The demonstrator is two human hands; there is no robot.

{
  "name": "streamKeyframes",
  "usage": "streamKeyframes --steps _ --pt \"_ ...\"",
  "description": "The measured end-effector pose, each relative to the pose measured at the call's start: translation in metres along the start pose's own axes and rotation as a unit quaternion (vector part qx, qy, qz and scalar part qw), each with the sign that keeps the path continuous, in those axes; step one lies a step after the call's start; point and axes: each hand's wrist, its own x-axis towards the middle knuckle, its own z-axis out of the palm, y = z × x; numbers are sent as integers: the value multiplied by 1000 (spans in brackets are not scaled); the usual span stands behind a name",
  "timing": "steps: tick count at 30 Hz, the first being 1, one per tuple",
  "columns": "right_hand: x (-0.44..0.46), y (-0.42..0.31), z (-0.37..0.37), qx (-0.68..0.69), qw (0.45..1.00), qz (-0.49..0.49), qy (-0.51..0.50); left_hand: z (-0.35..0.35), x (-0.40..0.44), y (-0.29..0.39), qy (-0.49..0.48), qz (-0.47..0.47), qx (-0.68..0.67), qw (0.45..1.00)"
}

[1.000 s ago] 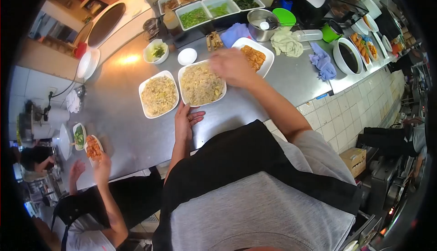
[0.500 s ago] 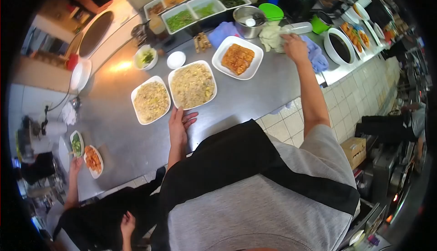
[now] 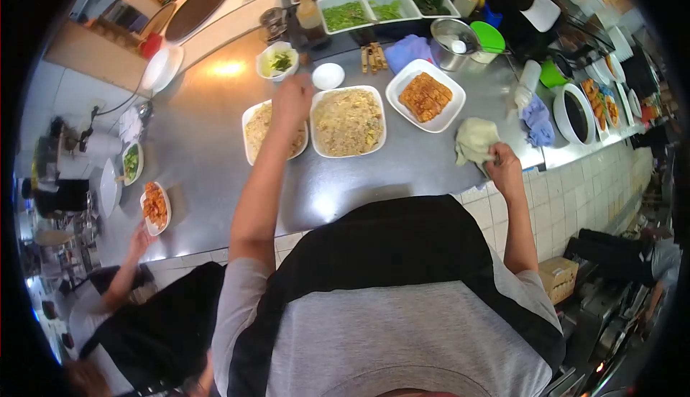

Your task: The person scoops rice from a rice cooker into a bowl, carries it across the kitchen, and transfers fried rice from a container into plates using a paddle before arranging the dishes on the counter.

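Note:
My right hand (image 3: 506, 171) grips the lower corner of a pale green cloth (image 3: 477, 141), which lies partly on the steel counter. Above the left dish of fried rice (image 3: 256, 132) is my left hand (image 3: 291, 102), its fingers curled closed and largely hidden behind its back. Just past that hand stand a white bowl with greens (image 3: 277, 62) and a small round white dish (image 3: 328, 76). A second square dish of fried rice (image 3: 348, 122) sits between my hands. Right of it, a white dish holds a browned, sauced slab of food (image 3: 425, 98).
Trays of chopped greens (image 3: 346, 16) line the back, beside a steel pot (image 3: 454, 43). A squeeze bottle (image 3: 527, 84), a blue cloth (image 3: 537, 121) and a bowl of dark liquid (image 3: 574, 114) are rightward. On the left, a co-worker's hand (image 3: 141, 240) touches a dish of orange-red food (image 3: 156, 207).
My right hand has taken the green cloth and drawn it toward the counter's near edge. My left hand has left the rice dish's rim and reached forward. The view has shifted left.

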Motion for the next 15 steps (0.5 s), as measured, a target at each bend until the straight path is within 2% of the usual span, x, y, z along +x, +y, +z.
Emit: streamKeyframes --steps 2,4,5,6,7,8,9,11,12,14,15 --pt "3 -4 -3 16 994 3 111 34 34 -18 3 65 93 994" --pt "9 1 1 6 984 -35 174 65 63 -41 -97 14 90 991" --pt "11 -15 -6 3 989 -25 143 81 74 -61 -130 24 93 987" --pt "10 -26 -5 -14 997 62 52 93 86 -75 -161 35 97 982" --pt "9 -12 13 -102 990 -32 87 94 93 -76 -198 -31 36 979" --pt "8 -7 15 -90 992 -21 84 93 96 -72 -231 -100 -22 968" --pt "10 -4 18 -75 994 -14 80 78 84 -37 -153 -243 -252 924" --pt "21 -2 16 -20 996 11 83 58 83 3 -152 -144 -268 940" --pt "26 -3 14 57 993 65 86 50 81 21 -150 -96 -274 945" --pt "31 -1 6 201 961 171 86 51 65 72 -160 -41 -347 923" --pt "31 -8 3 260 942 173 126 53 54 100 -186 -15 -320 929"
